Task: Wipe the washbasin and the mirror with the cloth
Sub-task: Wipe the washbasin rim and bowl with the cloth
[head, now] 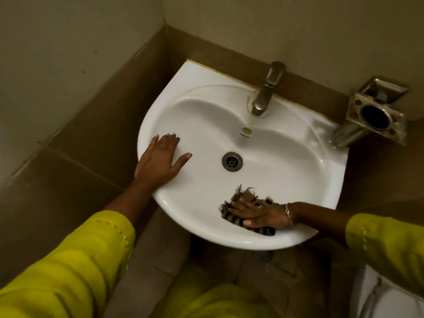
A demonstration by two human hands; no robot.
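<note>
The white washbasin (pixel 286 171) is fixed to a tiled wall, with a metal drain (pixel 232 161) at its centre and a steel tap (pixel 266 92) at the back. My left hand (pixel 160 159) lies flat and open on the basin's left rim. My right hand (pixel 259 213) presses flat on a frayed, dark striped cloth (pixel 238 198) against the inner front wall of the bowl. Part of the cloth is hidden under my palm. No mirror is in view.
A steel soap dish and tumbler holder (pixel 374 113) juts from the wall right of the basin. Brown tiles cover the lower walls and the corner at left. A floor drain (pixel 262 254) shows under the basin. A white fixture (pixel 385 297) sits at bottom right.
</note>
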